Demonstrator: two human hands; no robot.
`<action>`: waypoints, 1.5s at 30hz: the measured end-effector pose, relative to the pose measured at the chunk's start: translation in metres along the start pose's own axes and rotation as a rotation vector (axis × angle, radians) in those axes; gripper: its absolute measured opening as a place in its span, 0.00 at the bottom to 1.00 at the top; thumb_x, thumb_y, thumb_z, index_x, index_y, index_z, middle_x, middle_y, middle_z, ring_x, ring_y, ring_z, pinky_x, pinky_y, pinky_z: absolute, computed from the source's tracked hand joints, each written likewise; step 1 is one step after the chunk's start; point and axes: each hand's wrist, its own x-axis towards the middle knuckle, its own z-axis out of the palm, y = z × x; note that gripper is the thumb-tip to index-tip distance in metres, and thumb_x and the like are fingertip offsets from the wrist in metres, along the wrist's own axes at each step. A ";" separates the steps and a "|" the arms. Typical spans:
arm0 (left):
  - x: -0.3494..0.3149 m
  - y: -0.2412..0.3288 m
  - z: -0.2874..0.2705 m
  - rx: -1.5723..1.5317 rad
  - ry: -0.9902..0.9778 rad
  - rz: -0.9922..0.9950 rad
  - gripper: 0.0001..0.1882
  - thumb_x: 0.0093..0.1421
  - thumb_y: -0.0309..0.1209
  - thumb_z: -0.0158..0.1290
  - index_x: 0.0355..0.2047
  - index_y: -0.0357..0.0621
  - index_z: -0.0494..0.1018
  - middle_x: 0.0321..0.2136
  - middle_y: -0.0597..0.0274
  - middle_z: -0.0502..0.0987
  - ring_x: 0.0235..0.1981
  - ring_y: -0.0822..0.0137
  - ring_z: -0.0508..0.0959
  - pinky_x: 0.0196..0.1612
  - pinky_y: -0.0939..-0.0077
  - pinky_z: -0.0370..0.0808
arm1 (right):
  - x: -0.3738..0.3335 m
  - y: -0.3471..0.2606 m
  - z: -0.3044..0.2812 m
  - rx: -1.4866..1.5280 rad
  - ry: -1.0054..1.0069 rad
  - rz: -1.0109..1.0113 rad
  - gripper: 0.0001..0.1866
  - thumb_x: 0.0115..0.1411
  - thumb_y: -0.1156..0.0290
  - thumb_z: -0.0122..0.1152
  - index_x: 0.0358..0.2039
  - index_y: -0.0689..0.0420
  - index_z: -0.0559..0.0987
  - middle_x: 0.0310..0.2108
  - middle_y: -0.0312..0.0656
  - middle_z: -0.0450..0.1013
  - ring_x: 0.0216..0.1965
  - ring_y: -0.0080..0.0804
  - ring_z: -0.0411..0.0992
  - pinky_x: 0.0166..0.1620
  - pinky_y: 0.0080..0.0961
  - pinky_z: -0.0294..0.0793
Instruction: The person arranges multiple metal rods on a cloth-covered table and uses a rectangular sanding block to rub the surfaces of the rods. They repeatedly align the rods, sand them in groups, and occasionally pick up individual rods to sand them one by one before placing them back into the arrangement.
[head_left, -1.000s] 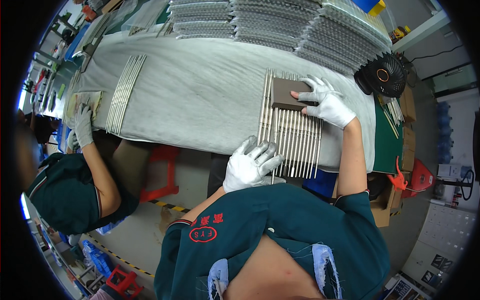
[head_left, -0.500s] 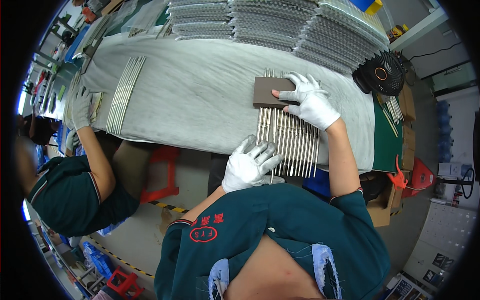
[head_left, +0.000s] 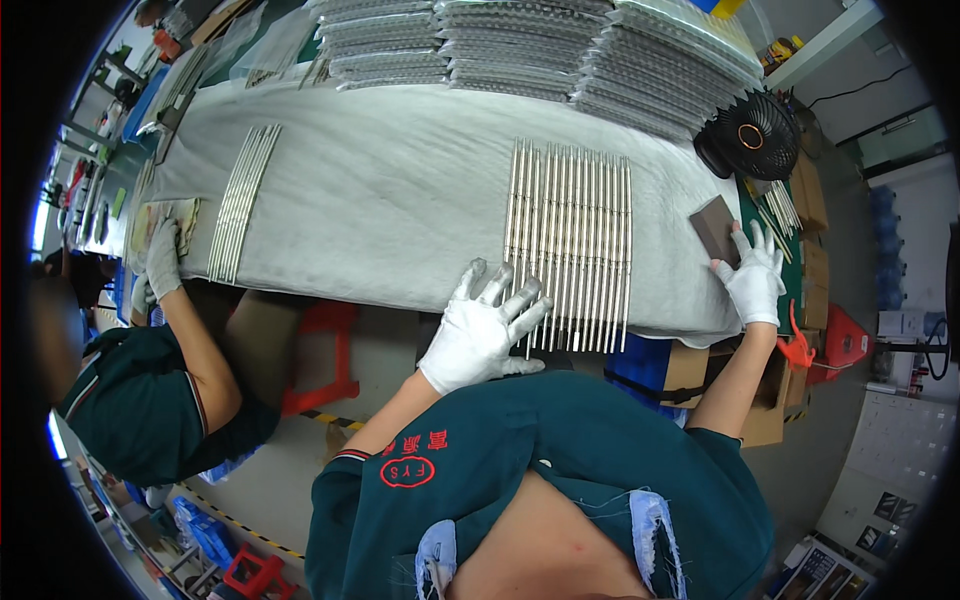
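Note:
A row of slim silver metal rods [head_left: 570, 230] lies side by side on the grey cloth in front of me. My left hand [head_left: 475, 335], in a white glove with greyed fingertips, is open, its fingers spread over the near left end of the row. Out at the table's right side is a flat brown block [head_left: 714, 228], lying tilted on the cloth. Beside it, my gloved right hand [head_left: 754, 280] is open with fingers apart, thumb and index fingertip at the block's edge. Whether they touch it I cannot tell.
Stacks of clear ribbed plastic trays [head_left: 520, 50] line the far edge. A black fan [head_left: 752, 138] stands at the far right. To the left, a co-worker's gloved hand [head_left: 163, 255] works near a smaller rod bundle [head_left: 243, 205]. A red stool [head_left: 325, 350] stands below the table.
My right hand has moved from atop the rods to the right, and the brown block now lies at the table's right side. The rods' upper parts are uncovered. My left hand stays near their lower left.

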 end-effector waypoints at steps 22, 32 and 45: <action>0.010 0.000 -0.014 0.035 -0.077 -0.050 0.52 0.43 0.67 0.60 0.64 0.50 0.68 0.62 0.54 0.71 0.62 0.42 0.67 0.69 0.44 0.57 | 0.166 -0.250 0.032 1.371 -0.437 -0.499 0.25 0.71 0.50 0.52 0.60 0.53 0.78 0.57 0.40 0.77 0.58 0.33 0.73 0.63 0.26 0.67; 0.006 -0.005 -0.007 0.050 -0.063 -0.045 0.49 0.47 0.68 0.57 0.63 0.50 0.69 0.62 0.56 0.71 0.62 0.45 0.68 0.69 0.44 0.57 | 0.166 -0.262 0.039 0.970 -0.287 -0.728 0.29 0.68 0.50 0.55 0.63 0.55 0.73 0.59 0.45 0.74 0.58 0.43 0.74 0.62 0.32 0.69; 0.029 0.007 -0.015 -0.058 -0.146 0.163 0.42 0.57 0.62 0.55 0.66 0.51 0.65 0.63 0.52 0.70 0.64 0.47 0.68 0.69 0.39 0.53 | 0.106 -0.215 0.032 0.210 0.105 -1.076 0.40 0.61 0.40 0.57 0.67 0.50 0.68 0.70 0.49 0.58 0.72 0.50 0.52 0.72 0.56 0.47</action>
